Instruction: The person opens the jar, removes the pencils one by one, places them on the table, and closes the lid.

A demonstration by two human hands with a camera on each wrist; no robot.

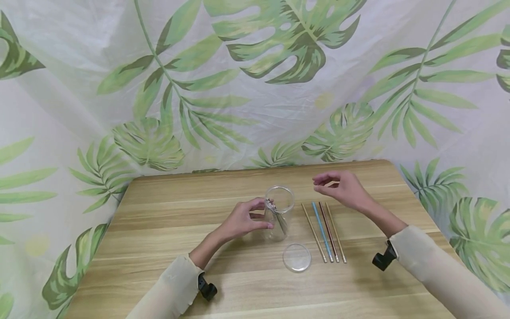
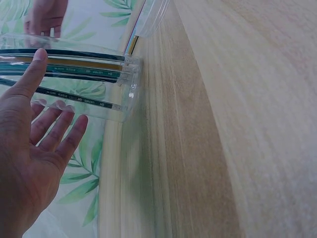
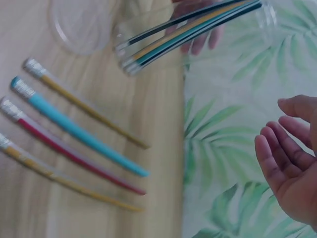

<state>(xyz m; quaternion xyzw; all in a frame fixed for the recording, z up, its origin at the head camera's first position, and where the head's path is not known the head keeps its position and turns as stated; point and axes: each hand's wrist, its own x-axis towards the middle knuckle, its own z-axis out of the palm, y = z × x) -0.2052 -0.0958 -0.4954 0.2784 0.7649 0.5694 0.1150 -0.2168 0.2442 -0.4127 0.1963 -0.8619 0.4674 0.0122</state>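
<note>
A clear plastic jar (image 1: 280, 228) with several pencils leaning in it stands on the table. My left hand (image 1: 244, 218) holds it from the left side, thumb in front and fingers behind. In the left wrist view, dark green and yellow pencils (image 2: 81, 70) show through the jar's wall. To the jar's right lie a gold pencil (image 1: 314, 232), a blue pencil (image 1: 322, 231), a dark red pencil (image 1: 329, 231) and another gold pencil (image 1: 336, 232), side by side. Above their far ends is my right hand (image 1: 343, 188), fingers bent loosely with nothing held.
A round clear lid (image 1: 296, 257) lies flat in front of the jar, left of the pencils' near ends. The wooden table (image 1: 167, 221) ends at the back against a leaf-printed cloth (image 1: 279, 110). A small black camera is strapped at each wrist.
</note>
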